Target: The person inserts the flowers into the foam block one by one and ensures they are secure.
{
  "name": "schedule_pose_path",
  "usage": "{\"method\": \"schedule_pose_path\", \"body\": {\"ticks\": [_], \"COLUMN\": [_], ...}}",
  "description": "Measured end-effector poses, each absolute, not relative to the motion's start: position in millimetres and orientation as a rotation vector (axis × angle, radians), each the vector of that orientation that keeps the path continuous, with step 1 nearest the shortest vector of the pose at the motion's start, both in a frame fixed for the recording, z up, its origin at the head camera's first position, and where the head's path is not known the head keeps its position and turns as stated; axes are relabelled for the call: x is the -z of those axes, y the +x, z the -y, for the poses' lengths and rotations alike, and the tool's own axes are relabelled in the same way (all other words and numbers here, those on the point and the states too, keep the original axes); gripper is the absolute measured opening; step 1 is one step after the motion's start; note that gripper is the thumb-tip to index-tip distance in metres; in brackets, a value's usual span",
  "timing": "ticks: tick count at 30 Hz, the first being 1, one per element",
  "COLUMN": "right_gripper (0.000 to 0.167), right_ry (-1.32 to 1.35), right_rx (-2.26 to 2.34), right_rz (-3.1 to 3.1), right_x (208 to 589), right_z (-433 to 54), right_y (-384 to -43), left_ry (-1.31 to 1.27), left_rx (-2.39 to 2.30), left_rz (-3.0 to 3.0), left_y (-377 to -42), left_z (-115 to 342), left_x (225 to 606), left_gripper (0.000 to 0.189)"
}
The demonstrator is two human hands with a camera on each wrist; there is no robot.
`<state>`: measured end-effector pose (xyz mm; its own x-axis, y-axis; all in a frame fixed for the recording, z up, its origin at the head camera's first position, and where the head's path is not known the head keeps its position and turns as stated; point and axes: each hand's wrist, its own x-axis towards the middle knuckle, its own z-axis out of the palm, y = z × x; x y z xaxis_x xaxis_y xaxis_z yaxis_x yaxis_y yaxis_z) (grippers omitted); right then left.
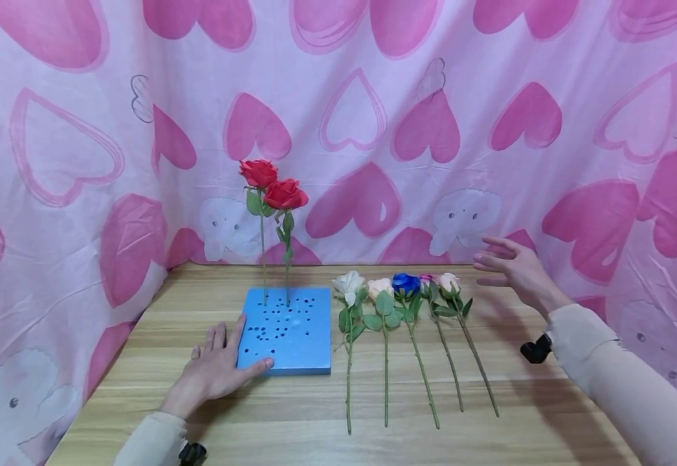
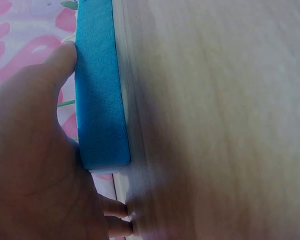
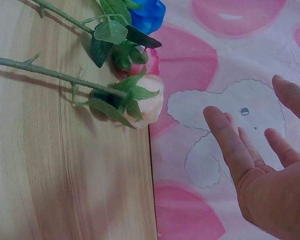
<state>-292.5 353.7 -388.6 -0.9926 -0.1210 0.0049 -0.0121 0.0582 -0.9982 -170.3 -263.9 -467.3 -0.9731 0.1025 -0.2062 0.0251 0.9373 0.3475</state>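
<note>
My left hand (image 1: 213, 364) rests at the front left corner of a blue foam block (image 1: 292, 359) full of small holes, thumb on its top and fingers along its left side. Two red roses, a farther one (image 1: 258, 173) and a nearer one (image 1: 285, 194), stand upright with their stems in the block's back part. My right hand (image 1: 516, 268) hovers over the table's back right with fingers spread, holding nothing. Nearest to it lies a pale pink rose (image 1: 449, 283); in the right wrist view that hand (image 3: 270, 165) is apart from the rose head (image 3: 149, 102).
Left of the pale pink rose lie a small magenta rose (image 1: 427, 282), a blue rose (image 1: 406, 284), a cream-pink rose (image 1: 380, 287) and a white rose (image 1: 348, 285), stems toward the front of the wooden table (image 1: 292, 421). A heart-patterned curtain (image 1: 356, 39) hangs behind.
</note>
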Motion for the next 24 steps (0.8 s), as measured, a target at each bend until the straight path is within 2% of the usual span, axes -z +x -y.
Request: {"method": "schedule_pose_path", "body": {"ticks": [11, 24], "right_gripper": [0.086, 0.079], "right_ry": [-0.113, -0.123], "right_rx": [1.998, 1.923], "right_rz": [-2.265, -2.257], "right_x": [391, 419], "right_z": [-362, -365], "right_y": [-278, -253], "left_ry": [0.105, 0.112], "left_rx": [-0.510, -0.515], "left_rz": [-2.873, -2.878], "left_y": [-171, -170], "left_z": [265, 265], "left_x": [469, 470], "left_gripper": [0.128, 0.127]}}
